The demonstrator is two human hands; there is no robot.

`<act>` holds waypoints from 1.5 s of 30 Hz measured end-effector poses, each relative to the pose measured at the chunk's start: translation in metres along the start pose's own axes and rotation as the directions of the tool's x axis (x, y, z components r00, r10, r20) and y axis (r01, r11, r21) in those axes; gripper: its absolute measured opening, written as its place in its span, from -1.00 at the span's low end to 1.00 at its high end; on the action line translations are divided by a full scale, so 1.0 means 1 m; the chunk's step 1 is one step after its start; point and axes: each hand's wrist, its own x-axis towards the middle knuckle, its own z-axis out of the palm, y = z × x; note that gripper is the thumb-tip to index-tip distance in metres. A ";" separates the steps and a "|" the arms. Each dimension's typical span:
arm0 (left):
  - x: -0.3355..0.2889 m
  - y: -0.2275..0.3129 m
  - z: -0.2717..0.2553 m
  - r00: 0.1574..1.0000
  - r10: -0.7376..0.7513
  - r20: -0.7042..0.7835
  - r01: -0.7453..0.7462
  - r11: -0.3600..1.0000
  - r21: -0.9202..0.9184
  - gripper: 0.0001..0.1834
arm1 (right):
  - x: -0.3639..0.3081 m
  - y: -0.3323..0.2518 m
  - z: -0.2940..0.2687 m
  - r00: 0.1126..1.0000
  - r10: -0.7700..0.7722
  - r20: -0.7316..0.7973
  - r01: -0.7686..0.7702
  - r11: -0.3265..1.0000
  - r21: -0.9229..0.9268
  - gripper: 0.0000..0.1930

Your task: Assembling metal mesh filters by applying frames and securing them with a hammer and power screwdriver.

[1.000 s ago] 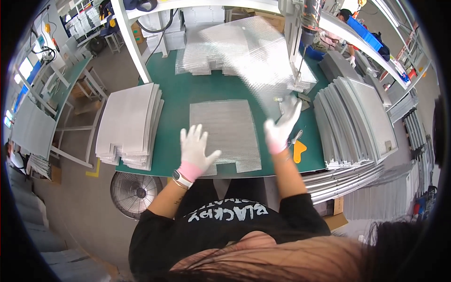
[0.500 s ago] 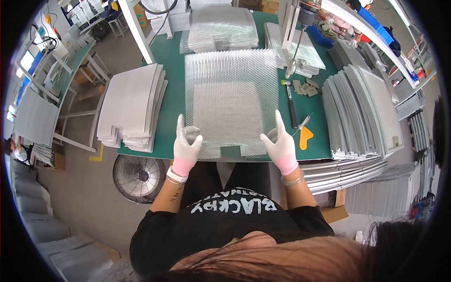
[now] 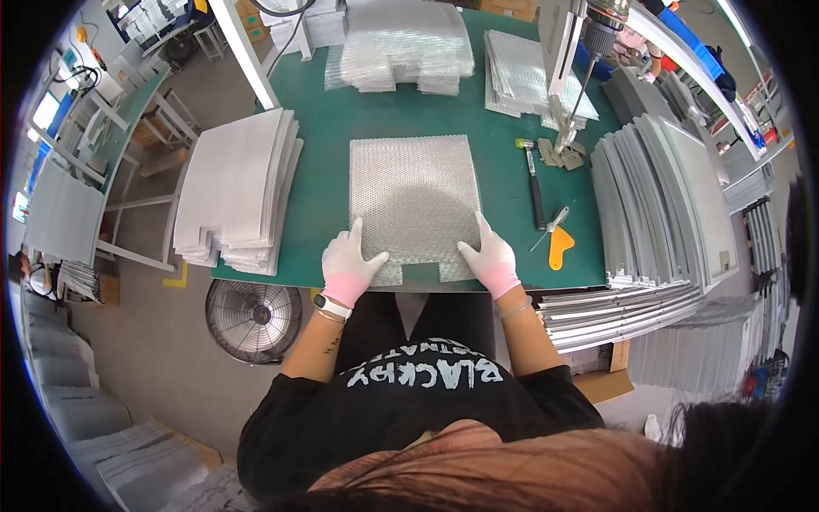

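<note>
Fingers (image 3: pixel 356 233) of the left hand (image 3: pixel 345 261): are spreading, thumb apart from forefinger, along the left edge of the sheet; the other fingertips are hiding underneath
Fingers of the right hand (image 3: pixel 493 261): are mirroring that at the right edge, thumb and forefinger standing apart, the rest tucking out of sight
Mesh sheet (image 3: pixel 414 192): is lying flat between the two sets of fingers and reaching beyond them, its notched edge facing the person
Green surface (image 3: pixel 317 183): is stretching beneath the sheet and out past the fingers on both sides
Yellow tool (image 3: pixel 560 247): is lying just right of the right fingers
Hammer (image 3: pixel 537 196): is resting beyond the yellow tool, ahead and right of the right fingers
Small grey pieces (image 3: pixel 559 155): are clustering beside the hammer's head, farther from those fingers
Pale sheet stack (image 3: pixel 226 175): is sitting left of the left fingers
Mesh stack (image 3: pixel 405 51): is lying well ahead of both sets of fingers
Grey panels (image 3: pixel 640 205): are leaning in a row, well right of the right fingers
</note>
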 end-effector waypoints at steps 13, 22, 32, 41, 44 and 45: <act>0.004 0.006 -0.014 0.989 -0.068 0.135 0.066 0.998 0.018 -0.05 | 0.011 0.006 -0.006 0.991 0.007 0.132 -0.017 0.997 0.075 -0.22; 0.013 0.014 -0.017 0.981 -0.096 0.171 0.091 0.995 0.037 -0.04 | 0.023 -0.009 -0.030 0.945 0.104 0.310 -0.106 0.994 -0.011 -0.26; 0.039 -0.009 -0.013 0.934 0.205 0.292 -0.236 0.969 0.074 -0.06 | 0.171 0.172 -0.104 0.871 0.201 -0.449 -0.355 0.888 -0.292 -0.51; -0.010 0.024 -0.035 0.975 0.158 0.156 -0.180 0.974 0.137 -0.04 | 0.173 0.188 -0.114 0.956 0.167 -0.240 -0.291 0.625 -0.724 -0.70; -0.033 0.038 -0.047 0.943 0.333 0.013 -0.333 0.943 0.020 -0.01 | 0.162 0.189 -0.120 0.922 0.321 -0.214 -0.374 0.610 -0.698 -0.70; -0.044 0.036 -0.047 0.931 0.365 -0.007 -0.363 0.925 -0.114 -0.04 | 0.155 0.185 -0.123 0.913 0.384 -0.136 -0.346 0.556 -0.756 -0.72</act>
